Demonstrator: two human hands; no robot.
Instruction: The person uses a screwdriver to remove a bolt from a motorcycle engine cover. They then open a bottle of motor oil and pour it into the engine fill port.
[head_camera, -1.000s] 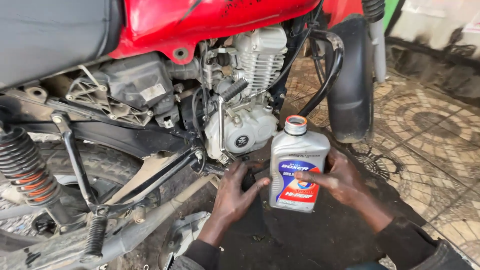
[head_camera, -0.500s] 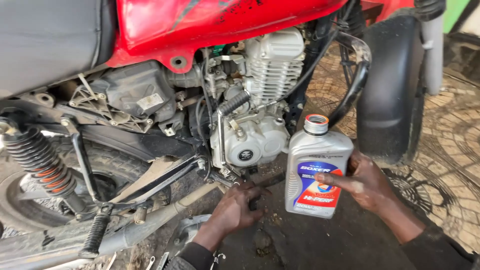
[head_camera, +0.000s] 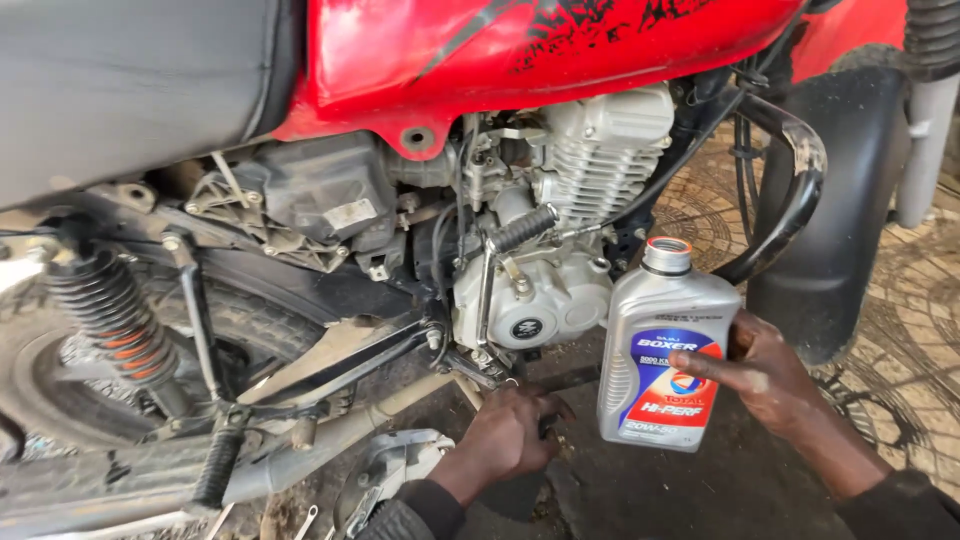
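Observation:
My right hand (head_camera: 760, 375) grips a grey plastic oil bottle (head_camera: 660, 350) with a blue, white and red label, held upright and uncapped beside the motorcycle engine (head_camera: 545, 290). My left hand (head_camera: 510, 435) reaches low under the engine near the footrest bracket, fingers curled around something small and dark that I cannot make out. The kick-start lever (head_camera: 520, 230) sticks out above that hand. The red fuel tank (head_camera: 540, 50) spans the top of the view.
The black seat (head_camera: 130, 90) fills the upper left. A rear shock spring (head_camera: 105, 310) and the rear tyre sit at left, the exhaust pipe (head_camera: 330, 440) runs low, and the black front mudguard (head_camera: 840, 210) stands at right. Patterned paving (head_camera: 900, 330) and oily ground lie below.
My left hand has let go of the bottle and dropped under the engine. My right hand alone now holds the bottle, which has shifted right as the view moved closer.

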